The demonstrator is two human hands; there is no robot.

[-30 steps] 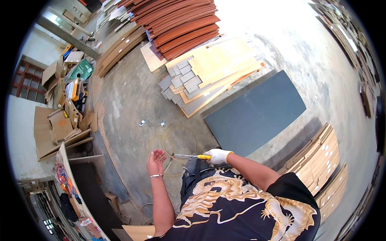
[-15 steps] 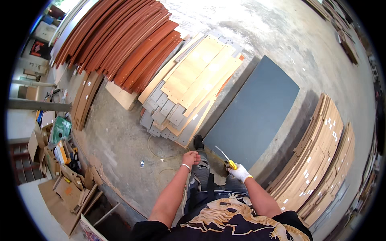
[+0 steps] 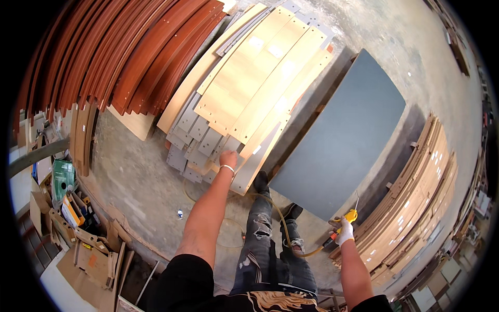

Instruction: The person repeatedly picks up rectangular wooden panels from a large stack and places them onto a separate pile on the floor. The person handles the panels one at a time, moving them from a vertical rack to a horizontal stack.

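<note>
My right hand (image 3: 344, 233), in a white glove, is wrapped round a yellow air blow gun (image 3: 351, 215) with a thin metal nozzle. From its red and black fitting, a yellowish air hose (image 3: 285, 229) loops across my legs. My bare left hand (image 3: 227, 159), with a white band at the wrist, is curled closed over the near end of a stack of panels; whether it grips anything is hidden. On top of that stack lie pale wood panels (image 3: 244, 78) with drilled holes, above several grey panels (image 3: 188, 120). A large dark grey board (image 3: 343, 140) lies to the right.
Reddish-brown curved boards (image 3: 130, 57) are stacked at the far left. Brown boards with white labels (image 3: 400, 203) stand in piles at the right. Cardboard scraps (image 3: 93, 262) and a green box (image 3: 63, 179) crowd the left edge. Part of the hose lies on the concrete floor (image 3: 135, 177).
My left hand has moved forward and left to the panel stack. My right hand has swung right and slightly down with the blow gun, whose nozzle now points up. The view has shifted.
</note>
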